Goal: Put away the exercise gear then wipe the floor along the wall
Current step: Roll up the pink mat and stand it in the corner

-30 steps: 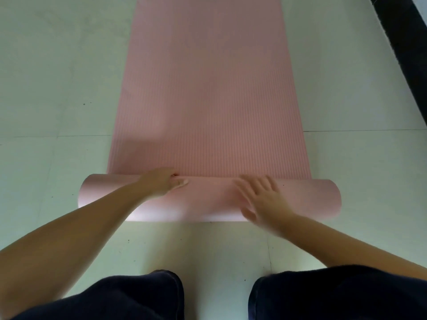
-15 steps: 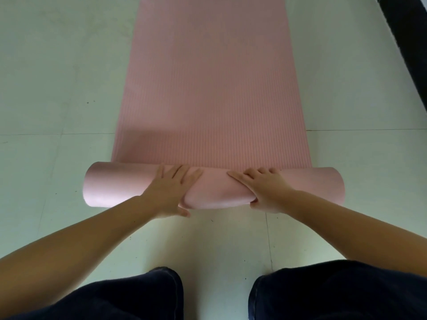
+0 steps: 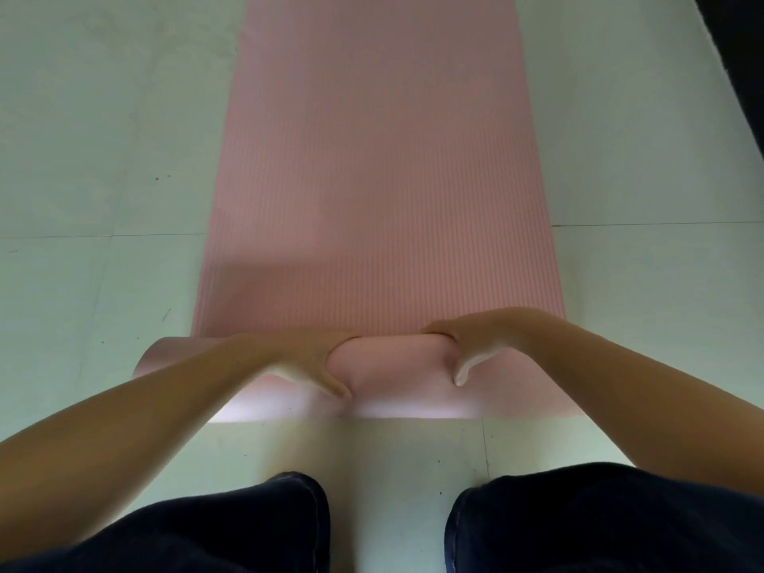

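On pale floor point(image 3: 103, 283), pink mat point(image 3: 380, 159) part-rolled, left hand point(image 3: 314, 357), right hand point(image 3: 471, 341) gripping roll

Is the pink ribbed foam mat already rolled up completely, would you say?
No, only the near end of the pink ribbed foam mat is rolled under the left hand and right hand; most lies flat.

Both arms extended forward; left hand point(image 3: 308, 359) and right hand point(image 3: 471, 345) curled, thumbs down (fingertips hidden), gripping.
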`<control>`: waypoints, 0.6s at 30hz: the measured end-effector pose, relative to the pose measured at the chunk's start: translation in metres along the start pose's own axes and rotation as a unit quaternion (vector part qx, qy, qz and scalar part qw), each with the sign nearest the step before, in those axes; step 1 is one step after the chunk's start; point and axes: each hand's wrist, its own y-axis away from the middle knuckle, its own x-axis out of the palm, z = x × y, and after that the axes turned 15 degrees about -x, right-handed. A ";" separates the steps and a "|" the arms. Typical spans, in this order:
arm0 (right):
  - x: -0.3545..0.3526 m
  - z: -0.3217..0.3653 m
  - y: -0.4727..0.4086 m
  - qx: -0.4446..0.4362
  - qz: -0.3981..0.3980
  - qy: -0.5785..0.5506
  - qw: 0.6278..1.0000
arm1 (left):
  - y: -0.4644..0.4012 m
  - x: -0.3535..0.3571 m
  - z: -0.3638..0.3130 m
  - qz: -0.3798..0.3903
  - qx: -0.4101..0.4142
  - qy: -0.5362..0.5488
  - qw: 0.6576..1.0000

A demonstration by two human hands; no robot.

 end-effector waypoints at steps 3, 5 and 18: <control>0.003 -0.017 0.011 0.036 -0.099 0.009 0.994 | -0.008 -0.011 0.008 -0.042 -0.028 0.013 0.999; 0.006 -0.023 0.022 0.053 -0.237 0.056 0.968 | -0.017 -0.024 0.016 -0.119 -0.069 0.030 0.990; 0.031 -0.009 -0.003 0.039 -0.240 0.303 0.922 | -0.003 -0.020 -0.018 -0.362 -0.018 -0.179 0.915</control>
